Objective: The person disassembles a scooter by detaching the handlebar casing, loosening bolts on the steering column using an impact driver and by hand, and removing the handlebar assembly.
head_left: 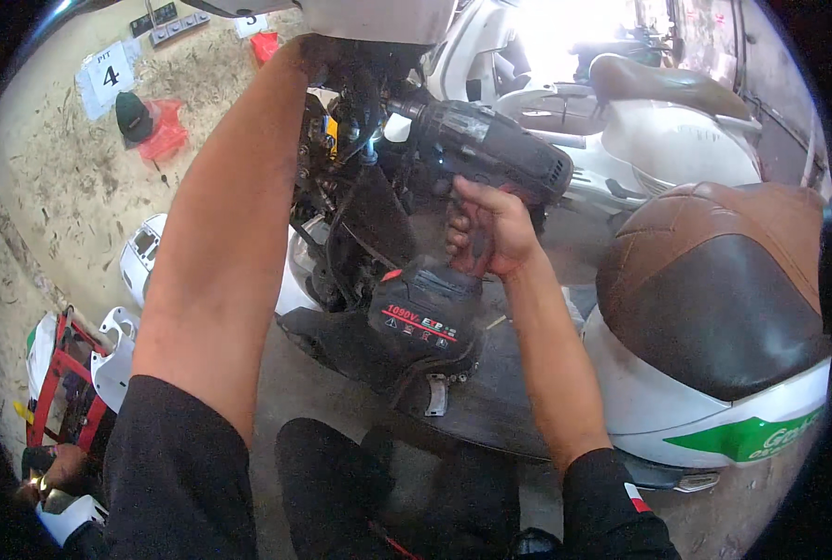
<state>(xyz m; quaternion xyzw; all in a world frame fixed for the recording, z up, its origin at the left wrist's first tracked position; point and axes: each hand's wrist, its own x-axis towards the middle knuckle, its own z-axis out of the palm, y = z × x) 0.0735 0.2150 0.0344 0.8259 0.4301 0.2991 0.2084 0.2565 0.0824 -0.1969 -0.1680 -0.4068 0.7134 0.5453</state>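
My right hand (487, 229) grips the handle of a black cordless drill (490, 149) with a battery pack (422, 313) at its foot. The drill's lit tip points left into the exposed front column (350, 177) of a white scooter with its panels off. My left hand (311, 54) reaches up and far into the top of that column, under a white part (378, 19); its fingers are hidden among black cables and brackets. The scooter's dark footboard (490, 401) lies below the drill.
The scooter's brown and black seat (714, 289) fills the right side. Another white scooter with a brown seat (668, 89) stands behind. Loose white body panels (140, 252) and a red stand (61, 392) lie at left on the dusty floor. A cap (133, 115) rests by red cloth.
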